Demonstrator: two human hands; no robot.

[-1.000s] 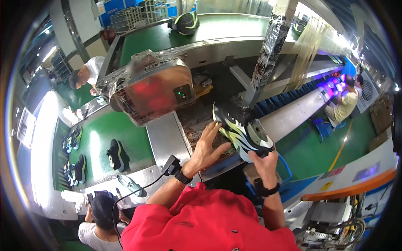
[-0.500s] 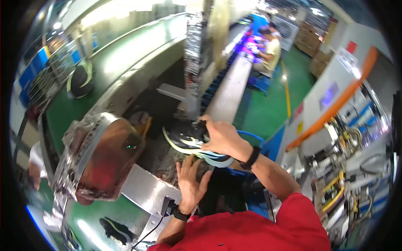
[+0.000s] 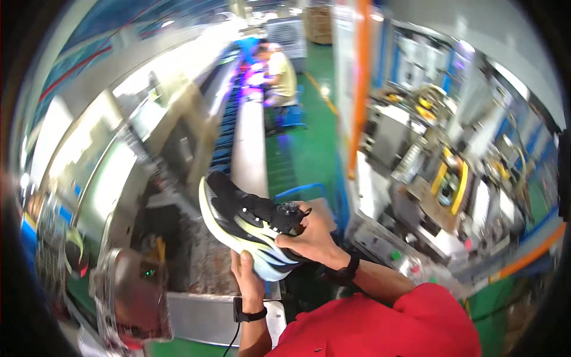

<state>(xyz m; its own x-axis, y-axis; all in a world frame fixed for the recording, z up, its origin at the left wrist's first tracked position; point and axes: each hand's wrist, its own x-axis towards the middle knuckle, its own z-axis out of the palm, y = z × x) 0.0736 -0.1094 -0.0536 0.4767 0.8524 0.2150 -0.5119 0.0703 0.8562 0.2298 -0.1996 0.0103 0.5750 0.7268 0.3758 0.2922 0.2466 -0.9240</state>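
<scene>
A black running shoe [image 3: 238, 215] with a pale yellow and light-blue sole is up in front of me, tilted with its toe to the upper left. My right hand [image 3: 316, 241] is closed on its collar at the heel end, the thumb lying along the side. From below, my left hand [image 3: 247, 278] holds the sole; its thumb shows against the sole's edge, and its other fingers are mostly hidden behind the shoe. Both wrists wear black bands, and a cable hangs from the left one.
Beneath the shoe is a worn, dusty work surface [image 3: 208, 271]. A wrapped metal box with green lights [image 3: 140, 297] stands at the left. To the right is a machine with yellow parts [image 3: 443, 193]. A person in yellow [image 3: 281, 76] sits beside the long conveyor [image 3: 250, 149] ahead.
The shoe has come up off the work surface and tilted, its side now toward me. My left hand has gone from open beside it to holding its sole. My view has turned right.
</scene>
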